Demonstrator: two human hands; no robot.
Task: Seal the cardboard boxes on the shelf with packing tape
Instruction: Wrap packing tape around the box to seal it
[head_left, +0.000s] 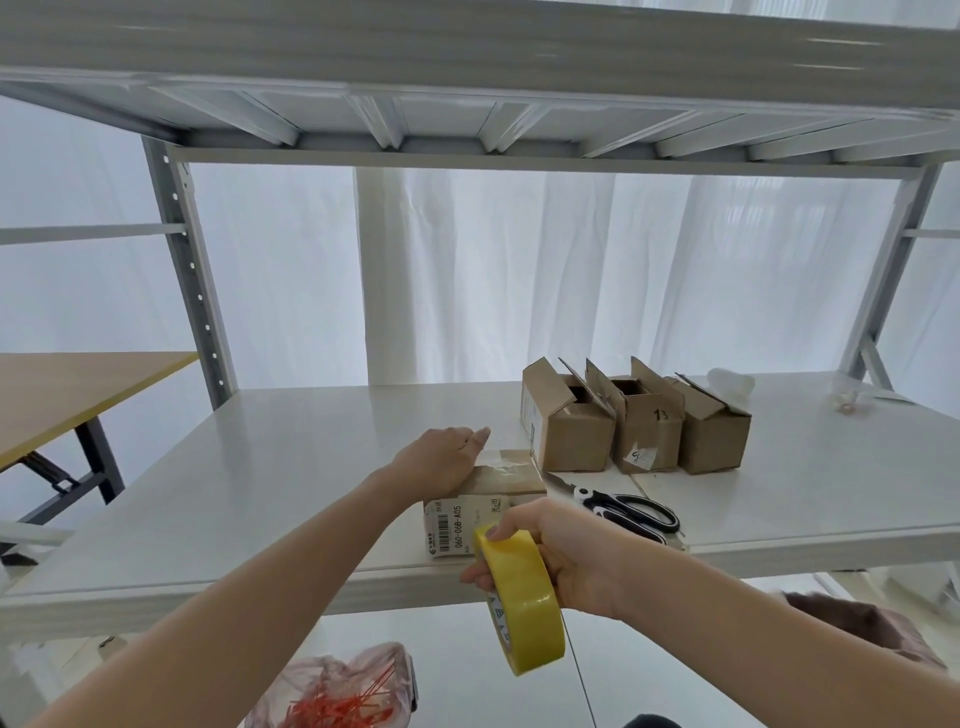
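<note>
A small cardboard box (511, 480) with a white barcode label sits at the front edge of the white shelf (291, 467). Clear tape lies along its top. My left hand (447, 460) rests flat on the box's top left, fingers straight. My right hand (561, 558) grips a yellow roll of packing tape (524, 603) in front of the shelf edge, just below the box. Three more cardboard boxes (636, 421) stand behind, their flaps up.
Black-handled scissors (631, 512) lie on the shelf right of the box. Crumpled plastic (852, 397) sits at the far right. An upper shelf spans overhead. A wooden table (67, 395) stands left. A bag of red ties (343, 693) lies below.
</note>
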